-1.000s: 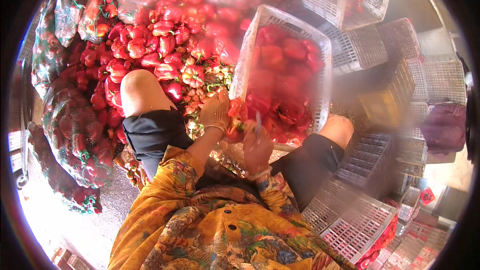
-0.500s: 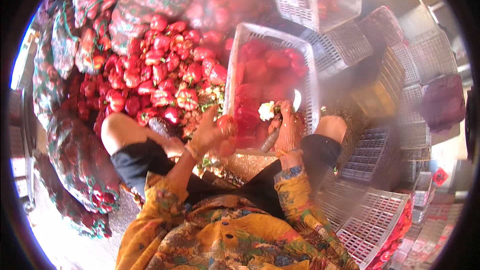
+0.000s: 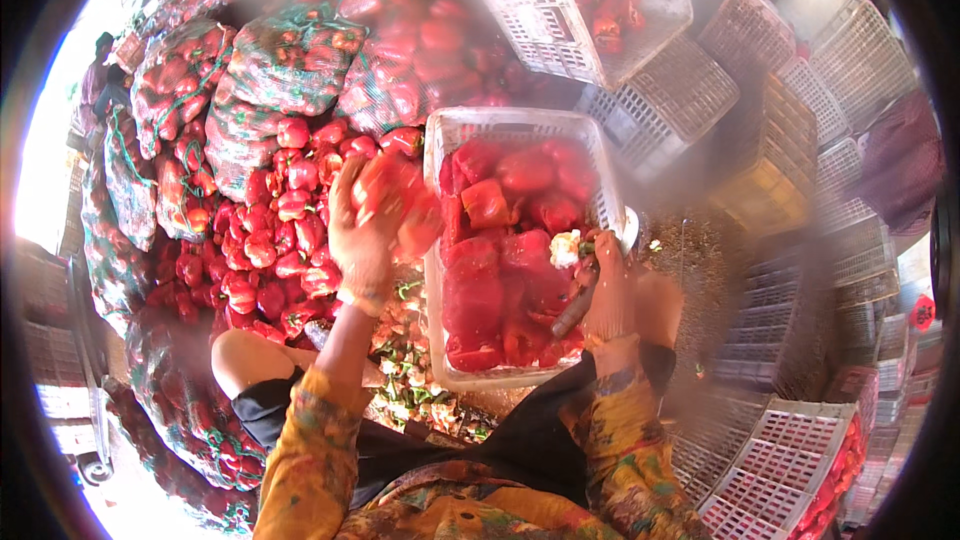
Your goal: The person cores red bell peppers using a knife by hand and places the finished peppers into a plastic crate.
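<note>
My left hand (image 3: 360, 250), smeared by motion, is closed around a red bell pepper (image 3: 388, 198) between the pepper pile and the crate. My right hand (image 3: 608, 292) grips a knife over the crate's right side; its brown handle (image 3: 574, 312) sticks out toward the lower left, and its curved pale blade (image 3: 630, 228) shows above the fingers. A whitish pepper core (image 3: 565, 249) sits at my right fingertips, beside the knife. Below stands a white plastic crate (image 3: 436, 340) between my knees, holding several red peppers (image 3: 487, 204).
A heap of red peppers (image 3: 260, 248) lies at left, with full mesh sacks (image 3: 290, 65) behind it. Pepper scraps (image 3: 425, 395) litter the floor beside the crate. White crates (image 3: 540, 20) stand at the far right, a yellowish crate (image 3: 770, 165) among them.
My left hand has moved forward, away from my lap, with red pepper in it. My right hand still holds the knife, with the pale core beside it. The whole view has shifted.
</note>
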A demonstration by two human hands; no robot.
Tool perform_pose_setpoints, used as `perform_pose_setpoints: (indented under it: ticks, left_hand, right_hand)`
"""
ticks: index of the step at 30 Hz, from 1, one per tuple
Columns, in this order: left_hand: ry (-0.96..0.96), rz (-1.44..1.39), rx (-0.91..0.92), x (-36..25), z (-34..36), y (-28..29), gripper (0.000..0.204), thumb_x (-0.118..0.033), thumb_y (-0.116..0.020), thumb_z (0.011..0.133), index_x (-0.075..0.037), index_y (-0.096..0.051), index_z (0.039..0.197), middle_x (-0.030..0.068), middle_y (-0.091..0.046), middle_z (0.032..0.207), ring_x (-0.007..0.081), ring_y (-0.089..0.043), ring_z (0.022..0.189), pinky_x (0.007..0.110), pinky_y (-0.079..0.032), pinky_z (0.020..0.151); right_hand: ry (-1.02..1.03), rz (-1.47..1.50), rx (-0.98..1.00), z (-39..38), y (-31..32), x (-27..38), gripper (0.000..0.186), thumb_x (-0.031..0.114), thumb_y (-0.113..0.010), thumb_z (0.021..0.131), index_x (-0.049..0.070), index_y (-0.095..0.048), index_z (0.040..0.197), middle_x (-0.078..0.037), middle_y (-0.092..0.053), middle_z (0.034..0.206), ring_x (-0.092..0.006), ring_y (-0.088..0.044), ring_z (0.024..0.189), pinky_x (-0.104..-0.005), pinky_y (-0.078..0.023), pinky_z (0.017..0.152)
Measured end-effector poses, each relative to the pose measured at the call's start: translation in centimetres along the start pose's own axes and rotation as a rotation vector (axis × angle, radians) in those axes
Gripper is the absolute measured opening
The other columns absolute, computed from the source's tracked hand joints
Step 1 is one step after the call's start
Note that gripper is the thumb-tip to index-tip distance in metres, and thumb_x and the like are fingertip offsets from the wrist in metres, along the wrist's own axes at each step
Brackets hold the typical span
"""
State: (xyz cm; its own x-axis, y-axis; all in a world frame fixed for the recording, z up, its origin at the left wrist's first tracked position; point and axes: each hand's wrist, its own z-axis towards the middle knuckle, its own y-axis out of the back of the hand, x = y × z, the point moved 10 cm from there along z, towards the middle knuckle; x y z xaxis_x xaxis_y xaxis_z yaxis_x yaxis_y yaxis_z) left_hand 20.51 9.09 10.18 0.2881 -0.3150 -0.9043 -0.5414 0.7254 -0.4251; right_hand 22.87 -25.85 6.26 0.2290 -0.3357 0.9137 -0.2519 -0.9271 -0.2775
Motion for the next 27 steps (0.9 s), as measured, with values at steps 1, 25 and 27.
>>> perform_pose_setpoints:
  ticks: [1,25,27]
  left_hand:
    - [-0.407,0.455,0.047,-2.0,1.6,-2.7,0.076,0.01,-0.073,0.076,-0.01,-0.05,0.145,0.0095,-0.056,0.135,0.0294,-0.055,0.125,0.039,-0.05,0.103]
    - [-0.572,1.557,0.346,23.7,14.2,-13.8,0.02,-0.023,-0.059,0.085,-0.012,-0.07,0.097,0.0126,-0.07,0.099,0.0351,-0.067,0.095,0.049,-0.054,0.081]
    - [-0.562,1.487,0.322,25.4,14.8,-12.4,0.017,-0.022,-0.059,0.084,-0.013,-0.07,0.095,0.012,-0.07,0.096,0.0353,-0.067,0.093,0.05,-0.054,0.08]
  right_hand:
    - [-0.01,0.006,0.0,-0.3,-0.3,0.2,0.031,0.038,-0.065,0.098,0.008,-0.065,0.103,0.003,-0.053,0.072,-0.0059,-0.048,0.054,-0.0249,-0.043,0.048]
    - [-0.215,-0.252,-0.183,0.1,3.1,-2.1,0.025,0.031,-0.059,0.1,0.006,-0.063,0.101,0.002,-0.052,0.068,-0.0077,-0.049,0.052,-0.024,-0.04,0.044]
    - [-0.259,-0.218,-0.281,0.2,4.3,-3.0,0.02,0.023,-0.057,0.099,0.005,-0.064,0.106,0.002,-0.053,0.071,-0.0066,-0.047,0.054,-0.0226,-0.037,0.046]
